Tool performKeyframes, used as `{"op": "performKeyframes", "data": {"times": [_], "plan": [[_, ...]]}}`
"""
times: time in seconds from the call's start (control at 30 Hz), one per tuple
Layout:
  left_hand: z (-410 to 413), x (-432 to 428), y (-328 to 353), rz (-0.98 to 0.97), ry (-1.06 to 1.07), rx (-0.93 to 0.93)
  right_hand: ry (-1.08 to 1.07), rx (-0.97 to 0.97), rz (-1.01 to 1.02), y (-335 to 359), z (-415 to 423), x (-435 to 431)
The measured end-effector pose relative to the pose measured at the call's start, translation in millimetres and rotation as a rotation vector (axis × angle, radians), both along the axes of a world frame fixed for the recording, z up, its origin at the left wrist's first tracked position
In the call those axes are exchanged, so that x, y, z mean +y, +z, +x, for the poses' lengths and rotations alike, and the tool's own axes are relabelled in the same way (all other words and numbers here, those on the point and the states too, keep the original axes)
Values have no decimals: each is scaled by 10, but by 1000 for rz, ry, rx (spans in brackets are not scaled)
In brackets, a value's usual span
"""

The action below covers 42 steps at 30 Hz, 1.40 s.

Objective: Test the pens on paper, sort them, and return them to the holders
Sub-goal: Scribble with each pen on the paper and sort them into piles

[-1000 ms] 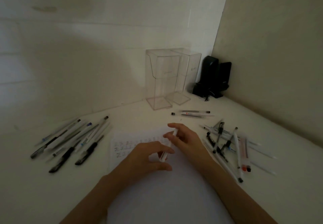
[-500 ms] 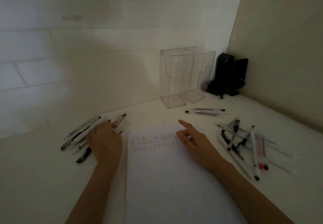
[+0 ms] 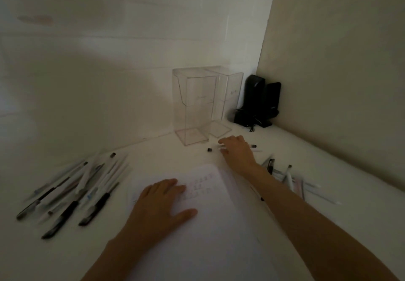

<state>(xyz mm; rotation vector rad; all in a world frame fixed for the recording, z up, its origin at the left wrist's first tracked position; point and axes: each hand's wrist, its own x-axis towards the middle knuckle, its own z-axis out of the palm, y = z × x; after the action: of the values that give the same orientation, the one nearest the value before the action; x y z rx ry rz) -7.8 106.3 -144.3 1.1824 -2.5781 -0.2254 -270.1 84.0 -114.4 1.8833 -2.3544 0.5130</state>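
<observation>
Two hands: the left hand (image 3: pixel 162 201) lies flat, fingers spread, on the paper (image 3: pixel 219 237) at the counter's (image 3: pixel 153 155) near edge, pen piles (image 3: pixel 72 193) at either side. Farther back, the right hand (image 3: pixel 237 152) covers two pens (image 3: pixel 211 149) before the clear holders (image 3: pixel 192 109); whether it grips them is unclear.

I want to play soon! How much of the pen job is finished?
Partly done. Scribbles mark the paper, and pens lie in a left pile and a right pile, so testing and sorting have started. Now the left hand rests flat on the paper while the right hand touches loose pens near the clear holders. Left to do: both holders are empty, so every pen must go back.
</observation>
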Motion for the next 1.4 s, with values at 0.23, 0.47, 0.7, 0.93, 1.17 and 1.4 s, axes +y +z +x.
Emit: {"op": "performKeyframes", "data": {"times": [0.23, 0.47, 0.7, 0.93, 1.17, 1.4], "plan": [[-12, 26, 15, 2, -18, 24, 115, 220, -51, -123, 18, -148], [-5, 28, 48, 19, -15, 70, 274, 12, -444, 220, 277, 241], [-73, 204, 234, 218, -68, 424, 233, -1248, -459, 253, 808, 929], [-107, 177, 136, 144, -127, 398, 233, -1294, -353, -52, 975, 950], [-103, 139, 178, 177, -186, 368, 373, -1203, -267, -63, 951, 944], [-84, 116, 199, 86, -77, 256, 409, -1323, -275, -99, 944, 935]]}}
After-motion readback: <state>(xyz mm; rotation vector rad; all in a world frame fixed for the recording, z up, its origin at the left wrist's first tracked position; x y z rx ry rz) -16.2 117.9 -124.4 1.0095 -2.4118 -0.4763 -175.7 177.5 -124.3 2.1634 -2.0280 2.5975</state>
